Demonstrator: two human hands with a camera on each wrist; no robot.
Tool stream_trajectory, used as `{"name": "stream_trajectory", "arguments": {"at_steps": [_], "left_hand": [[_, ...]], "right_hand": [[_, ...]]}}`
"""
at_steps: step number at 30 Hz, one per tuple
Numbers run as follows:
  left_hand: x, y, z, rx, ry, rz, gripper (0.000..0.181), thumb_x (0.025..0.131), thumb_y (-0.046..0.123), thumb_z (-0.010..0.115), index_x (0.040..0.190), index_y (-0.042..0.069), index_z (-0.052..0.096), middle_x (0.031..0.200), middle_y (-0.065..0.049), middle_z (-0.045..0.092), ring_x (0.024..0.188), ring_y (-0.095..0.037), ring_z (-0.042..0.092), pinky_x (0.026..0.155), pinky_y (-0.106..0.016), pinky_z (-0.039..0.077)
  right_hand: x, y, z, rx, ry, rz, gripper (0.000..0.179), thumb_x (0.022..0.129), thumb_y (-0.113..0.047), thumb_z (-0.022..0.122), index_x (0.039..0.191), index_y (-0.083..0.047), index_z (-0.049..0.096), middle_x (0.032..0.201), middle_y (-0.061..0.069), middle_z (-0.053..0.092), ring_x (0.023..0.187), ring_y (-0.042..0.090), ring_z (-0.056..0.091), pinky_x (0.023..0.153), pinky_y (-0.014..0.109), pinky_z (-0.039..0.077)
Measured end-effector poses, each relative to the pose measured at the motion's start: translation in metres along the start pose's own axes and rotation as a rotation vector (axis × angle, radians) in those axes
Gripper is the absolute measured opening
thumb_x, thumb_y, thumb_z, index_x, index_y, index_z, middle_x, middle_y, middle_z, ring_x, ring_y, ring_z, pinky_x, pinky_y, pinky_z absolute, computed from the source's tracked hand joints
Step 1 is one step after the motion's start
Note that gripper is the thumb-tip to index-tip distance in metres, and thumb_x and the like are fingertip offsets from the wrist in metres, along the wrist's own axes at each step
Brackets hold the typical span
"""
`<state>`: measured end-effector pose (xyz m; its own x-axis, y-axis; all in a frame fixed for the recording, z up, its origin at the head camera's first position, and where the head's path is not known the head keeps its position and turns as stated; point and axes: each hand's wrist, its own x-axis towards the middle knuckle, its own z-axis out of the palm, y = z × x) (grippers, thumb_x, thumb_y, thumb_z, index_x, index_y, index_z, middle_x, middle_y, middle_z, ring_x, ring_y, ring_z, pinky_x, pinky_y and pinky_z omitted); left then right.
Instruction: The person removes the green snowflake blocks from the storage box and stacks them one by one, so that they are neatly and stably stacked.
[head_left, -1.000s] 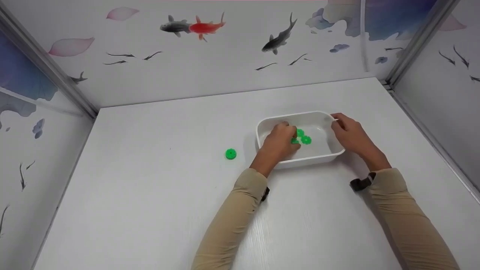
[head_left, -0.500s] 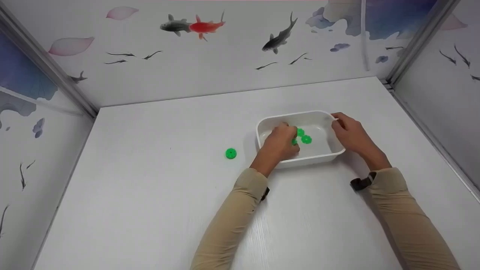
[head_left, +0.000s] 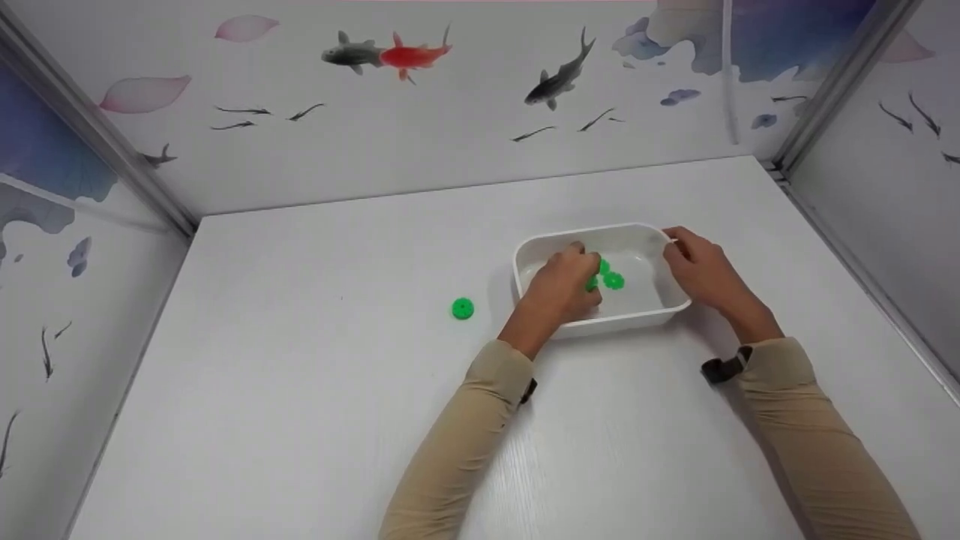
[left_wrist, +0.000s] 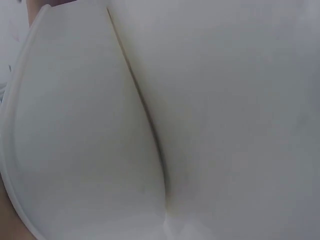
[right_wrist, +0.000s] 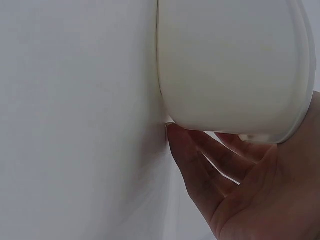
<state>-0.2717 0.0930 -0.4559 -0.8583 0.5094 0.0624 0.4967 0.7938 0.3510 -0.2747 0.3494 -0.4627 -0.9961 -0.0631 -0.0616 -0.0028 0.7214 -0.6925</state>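
A white plastic tub sits on the table, its outer wall filling much of the left wrist view. My left hand reaches over its near left rim with fingers and thumb curled round a small green gear-like disc, mostly hidden by the fingers. Beside the fingertips, another green disc with a scalloped edge lies on the tub floor, and one more shows just behind it. At the right end, my right hand grips the tub, thumb at the rim and fingers against the outer wall.
A single round green piece lies on the white tabletop, left of the tub. Patterned panels enclose the table at the back and both sides. A dark wrist camera is strapped at the right cuff.
My left hand's fingers have drawn in round the green disc and edged slightly rightward inside the tub. The right hand, the tub and the lone green piece stay where they were.
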Motion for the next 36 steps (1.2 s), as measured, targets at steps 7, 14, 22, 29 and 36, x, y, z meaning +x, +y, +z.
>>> {"name": "stream_trajectory", "arguments": {"at_steps": [7,14,22,29,36], "left_hand": [[-0.011,0.003,-0.011,-0.057,0.092,0.11,0.028,0.1,0.016,0.073,0.128,0.01,0.073,0.122,-0.006,0.065,0.103,-0.013,0.065,0.091,-0.02,0.058],[-0.031,0.001,-0.024,-0.084,0.189,0.192,0.027,0.101,0.015,0.071,0.128,0.011,0.072,0.118,-0.004,0.069,0.101,-0.012,0.065,0.09,-0.014,0.056],[-0.06,-0.013,-0.034,-0.124,0.288,0.23,0.027,0.099,0.009,0.072,0.127,0.009,0.072,0.123,-0.005,0.071,0.106,-0.014,0.07,0.092,-0.017,0.058],[-0.077,-0.028,-0.042,-0.118,0.321,0.207,0.027,0.099,0.006,0.072,0.126,0.009,0.071,0.126,-0.007,0.07,0.11,-0.015,0.07,0.094,-0.021,0.06],[-0.087,-0.041,-0.049,-0.146,0.317,0.175,0.027,0.101,0.011,0.074,0.128,0.009,0.07,0.128,-0.008,0.069,0.111,-0.018,0.071,0.095,-0.026,0.062]], "right_hand": [[0.0,0.001,0.0,-0.012,0.006,0.004,0.054,0.115,-0.036,0.034,0.159,-0.009,0.048,0.145,0.027,0.063,0.121,0.037,0.061,0.103,0.054,0.051],[-0.001,0.001,0.001,-0.011,0.007,-0.002,0.054,0.115,-0.036,0.034,0.159,-0.008,0.049,0.144,0.027,0.064,0.122,0.037,0.06,0.102,0.052,0.05],[0.002,0.001,0.001,-0.004,-0.014,0.017,0.056,0.115,-0.039,0.034,0.161,-0.009,0.046,0.148,0.027,0.06,0.124,0.038,0.058,0.104,0.055,0.05],[0.001,0.001,0.001,-0.007,-0.007,0.016,0.055,0.116,-0.038,0.034,0.161,-0.009,0.046,0.145,0.026,0.062,0.119,0.036,0.058,0.099,0.051,0.051],[0.0,0.001,0.001,0.0,0.005,-0.012,0.055,0.115,-0.037,0.034,0.16,-0.009,0.048,0.146,0.027,0.063,0.124,0.039,0.06,0.104,0.055,0.05]]}}
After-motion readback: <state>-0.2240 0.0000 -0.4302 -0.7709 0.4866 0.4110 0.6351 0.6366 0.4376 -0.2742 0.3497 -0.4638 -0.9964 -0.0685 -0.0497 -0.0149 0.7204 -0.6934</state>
